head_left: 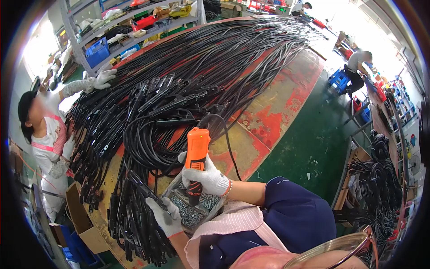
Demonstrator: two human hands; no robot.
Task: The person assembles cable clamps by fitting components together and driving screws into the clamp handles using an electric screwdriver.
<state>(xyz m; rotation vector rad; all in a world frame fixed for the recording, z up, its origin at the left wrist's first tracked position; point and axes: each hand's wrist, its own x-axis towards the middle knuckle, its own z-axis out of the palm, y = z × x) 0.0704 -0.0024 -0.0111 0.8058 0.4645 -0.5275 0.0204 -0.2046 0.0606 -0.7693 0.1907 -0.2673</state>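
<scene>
My right hand (208,178), in a white glove, is wrapped round an orange and black power screwdriver (197,148). Its black end points down over a tray of small metal screws (179,204). My left hand (165,216), also gloved, is closed on the lower end of a long black cable-end piece (142,186), just left of the tray. Coiled black cable (139,143) lies beyond both hands. A dense pile of similar black end pieces (134,228) hangs over the table edge at my left.
Long black cables (215,54) run along the worn red and yellow table (286,103). A co-worker (47,130) in white gloves stands at the left, reaching over the cables. A cardboard box (85,224) is at lower left. Another person (357,69) sits at a bench on the right.
</scene>
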